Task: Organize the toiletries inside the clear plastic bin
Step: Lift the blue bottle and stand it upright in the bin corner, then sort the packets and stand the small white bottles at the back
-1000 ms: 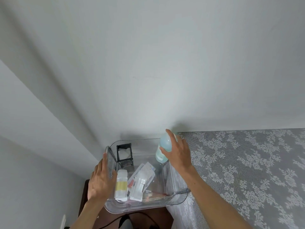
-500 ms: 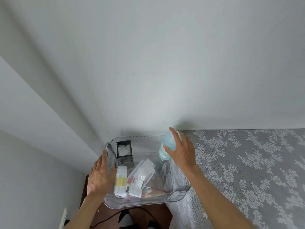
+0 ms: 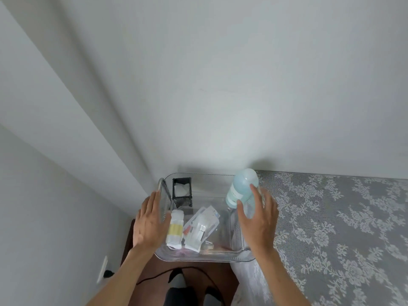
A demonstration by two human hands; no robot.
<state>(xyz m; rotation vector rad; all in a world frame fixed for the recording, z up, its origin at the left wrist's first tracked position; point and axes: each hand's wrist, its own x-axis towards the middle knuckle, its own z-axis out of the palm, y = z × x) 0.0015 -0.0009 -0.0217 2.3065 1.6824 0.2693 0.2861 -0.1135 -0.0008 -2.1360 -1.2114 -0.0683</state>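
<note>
Beside clear ribbed bin (image 3: 236, 257), spread right hand (image 3: 259, 224) off rounded translucent blue bottle (image 3: 242, 188).

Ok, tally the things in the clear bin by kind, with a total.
Bottles: 2, a blue bottle and a yellow-banded white bottle
Black mesh holders: 1
Clear packets: at least 1
Total: 4, plus small bits too blurred to count

Single head-worn view, looking steeply down, close over clear bin (image 3: 205, 258), wall behind
</note>
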